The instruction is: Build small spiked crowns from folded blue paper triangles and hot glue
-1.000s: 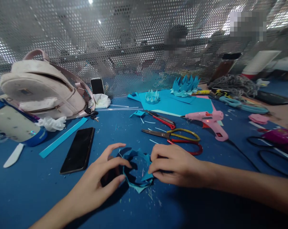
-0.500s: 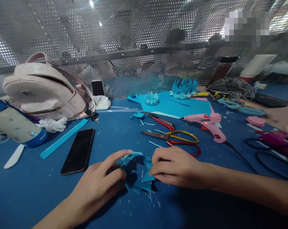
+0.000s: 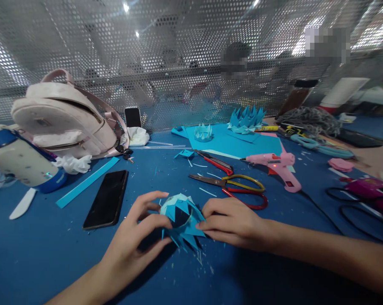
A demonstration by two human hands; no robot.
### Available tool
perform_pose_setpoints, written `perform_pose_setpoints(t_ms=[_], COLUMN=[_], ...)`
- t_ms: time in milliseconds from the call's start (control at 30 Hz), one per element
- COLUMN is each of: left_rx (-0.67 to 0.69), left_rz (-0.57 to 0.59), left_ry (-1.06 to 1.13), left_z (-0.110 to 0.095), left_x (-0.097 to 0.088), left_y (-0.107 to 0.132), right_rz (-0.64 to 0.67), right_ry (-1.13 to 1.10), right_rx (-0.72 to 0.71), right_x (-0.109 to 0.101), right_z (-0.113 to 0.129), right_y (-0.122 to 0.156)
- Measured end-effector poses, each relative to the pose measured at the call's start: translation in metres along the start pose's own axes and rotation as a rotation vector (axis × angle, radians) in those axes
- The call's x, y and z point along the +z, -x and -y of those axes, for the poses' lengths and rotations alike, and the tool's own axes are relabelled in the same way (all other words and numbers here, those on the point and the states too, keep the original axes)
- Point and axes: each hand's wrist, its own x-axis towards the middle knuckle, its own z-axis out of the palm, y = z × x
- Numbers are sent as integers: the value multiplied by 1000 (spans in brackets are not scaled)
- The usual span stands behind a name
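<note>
A spiky ring of folded blue paper (image 3: 182,221) rests on the blue table (image 3: 45,254) between my hands, tipped so its hollow faces me. My left hand (image 3: 137,239) pinches its left rim with thumb and fingers. My right hand (image 3: 232,222) grips the right rim, fingers curled. Two similar folded paper crowns, a pale one (image 3: 203,132) and a bigger one (image 3: 246,117), stand on a cyan sheet (image 3: 239,142) farther back.
Yellow-and-red scissors (image 3: 239,188), red-handled cutters (image 3: 215,161), a pink glue gun (image 3: 278,165) with cord lie beyond my hands. A black phone (image 3: 107,199), blue paper strip (image 3: 86,182), pink backpack (image 3: 64,116) and white bottle (image 3: 20,161) sit left. Perforated metal screen behind.
The paper ring was lying flat and collapsed; both hands have gathered it and tilted it up into a rounded spiky form. My left fingers moved onto its rim.
</note>
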Motion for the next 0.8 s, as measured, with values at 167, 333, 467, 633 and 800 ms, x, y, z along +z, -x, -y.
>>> perform_pose_setpoints(t_ms=[167,333,467,633,800], left_rx=[-251,-474,-552,-551,-549], left_rz=[-98,-137,-49,7,24], left_ry=[498,908,867,732,736], left_z=[-3,1,4,1,-1], left_x=[14,22,19,16,16], left_y=[-1,-5,-6,-4,-4], right_rz=[27,12,-41,-193,-184], right_ry=[21,76,209,468,537], right_rx=[7,-19,-79,-197,-245], right_x=[0,0,-2,-3,-1], right_z=[-1,-2,-1,5,8], right_y=[2,2,0,-3,-6])
